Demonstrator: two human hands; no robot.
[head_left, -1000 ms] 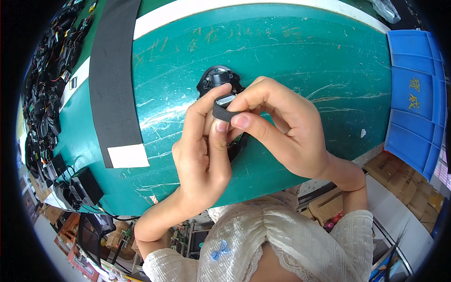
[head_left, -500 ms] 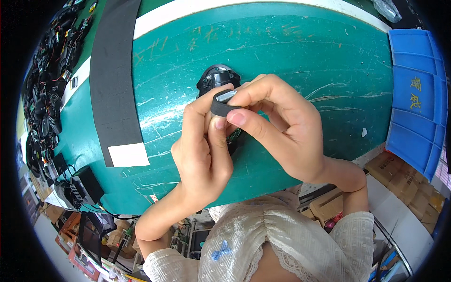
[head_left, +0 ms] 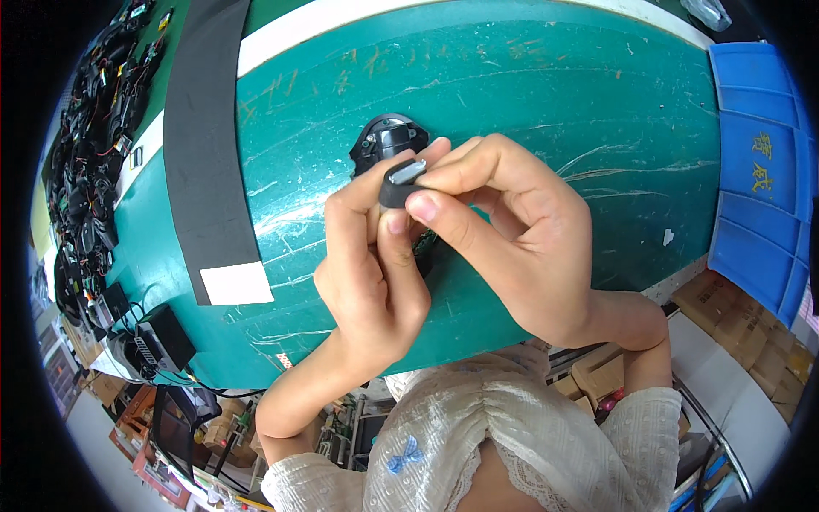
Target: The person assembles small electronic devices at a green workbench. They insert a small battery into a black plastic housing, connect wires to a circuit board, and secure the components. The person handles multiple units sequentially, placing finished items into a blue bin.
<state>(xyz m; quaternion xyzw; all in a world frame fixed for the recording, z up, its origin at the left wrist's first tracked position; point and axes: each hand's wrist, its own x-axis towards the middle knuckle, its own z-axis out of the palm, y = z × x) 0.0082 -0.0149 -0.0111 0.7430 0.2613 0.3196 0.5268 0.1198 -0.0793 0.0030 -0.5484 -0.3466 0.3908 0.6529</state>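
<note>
Above the middle of the table, both hands pinch one small part: a flat silver-grey piece (head_left: 407, 172) with a black strip (head_left: 394, 195) bent around it. My left hand (head_left: 363, 286) grips it from the left, with thumb and fingers closed. At its right side the thumb and index finger of my right hand (head_left: 542, 243) press on the strip and the silver piece. The strip's far side is hidden by fingers. Beneath the hands lies a black plastic housing (head_left: 388, 136), partly covered; a bit of green shows lower down between the hands.
The green table (head_left: 512, 94) bears a long black mat (head_left: 209, 145) with a white patch (head_left: 237, 282) at the left. Many black wired devices (head_left: 81, 188) are heaped at the far left, with black boxes (head_left: 166, 335) nearer. A blue plastic bin (head_left: 755, 171) stands at the right, cardboard boxes (head_left: 738, 328) below.
The black strip now lies closer around the silver piece, where it formed a looser loop before. My right thumb and fingertips have shifted slightly left. The view has moved a little.
</note>
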